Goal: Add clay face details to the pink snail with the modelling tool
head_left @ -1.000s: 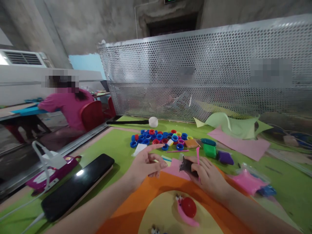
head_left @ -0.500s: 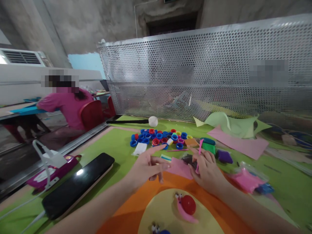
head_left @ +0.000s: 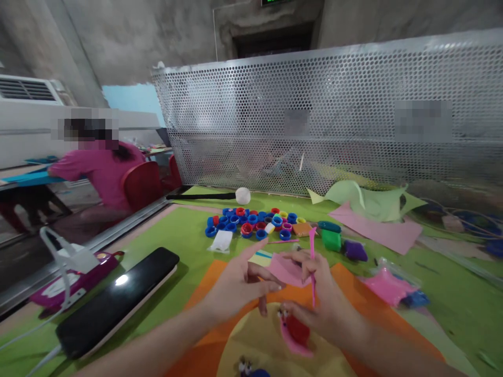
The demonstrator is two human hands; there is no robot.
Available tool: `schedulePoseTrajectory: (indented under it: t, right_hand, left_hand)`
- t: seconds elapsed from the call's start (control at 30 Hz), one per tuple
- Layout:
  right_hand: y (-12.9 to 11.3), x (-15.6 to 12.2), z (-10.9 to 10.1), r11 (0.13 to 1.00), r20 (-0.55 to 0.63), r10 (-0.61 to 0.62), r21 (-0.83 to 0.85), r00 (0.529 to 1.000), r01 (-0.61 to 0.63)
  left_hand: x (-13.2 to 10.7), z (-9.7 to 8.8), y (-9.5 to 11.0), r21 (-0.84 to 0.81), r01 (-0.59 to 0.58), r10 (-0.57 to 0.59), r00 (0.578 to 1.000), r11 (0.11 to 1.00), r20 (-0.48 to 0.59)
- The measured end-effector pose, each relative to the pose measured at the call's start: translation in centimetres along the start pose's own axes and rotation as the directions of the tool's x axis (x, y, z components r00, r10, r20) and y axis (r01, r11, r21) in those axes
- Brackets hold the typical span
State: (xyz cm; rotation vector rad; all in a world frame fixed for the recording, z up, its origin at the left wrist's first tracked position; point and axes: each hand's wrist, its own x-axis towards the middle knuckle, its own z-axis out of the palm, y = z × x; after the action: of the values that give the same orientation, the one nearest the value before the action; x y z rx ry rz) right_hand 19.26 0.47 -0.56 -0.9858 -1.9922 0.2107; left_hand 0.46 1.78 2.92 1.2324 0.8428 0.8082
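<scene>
My right hand (head_left: 324, 306) is closed on a thin pink modelling tool (head_left: 312, 262) that stands upright between its fingers. Its fingertips rest at a small clay snail (head_left: 294, 335), red on a pink body, lying on a yellow round sheet (head_left: 251, 345). My left hand (head_left: 238, 285) hovers just left of it, index finger stretched out, thumb pressed toward the curled fingers; whatever sits in that pinch is too small to make out. An orange sheet (head_left: 204, 283) lies under both hands, with a pink paper piece (head_left: 286, 269) beyond them.
Several coloured bottle caps (head_left: 251, 222), green clay (head_left: 332, 240), purple clay (head_left: 356, 250), a white ball (head_left: 242, 195), a pink clay bag (head_left: 387, 288) and loose papers (head_left: 373, 209) lie ahead. A black phone (head_left: 113, 301) lies left. A perforated metal screen (head_left: 334, 115) stands behind. A person in pink (head_left: 98, 167) sits far left.
My right hand has drawn back from the pink paper to the snail, still with the pink tool. The dark piece it held is out of sight. My left hand barely moved.
</scene>
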Motion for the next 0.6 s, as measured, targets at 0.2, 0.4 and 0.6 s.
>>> schedulePoseTrajectory:
  t: [0.2,0.4,0.6]
  right_hand:
    - [-0.7,-0.3,0.5,0.965,0.000,0.167,0.204,0.986,-0.164]
    - [-0.6,0.6,0.5,0.886,0.018,0.301,0.364,0.954,-0.286]
    - [-1.8,0.6,0.6,0.809,0.094,0.385,0.444,0.918,-0.385]
  left_hand:
    - [-0.7,0.8,-0.3,0.042,-0.003,0.000,0.996,0.999,0.086]
    - [-1.1,0.3,-0.1,0.137,-0.034,0.011,0.986,0.990,0.169]
    - [-1.7,0.9,-0.7,0.155,-0.043,0.004,0.970,0.987,0.242]
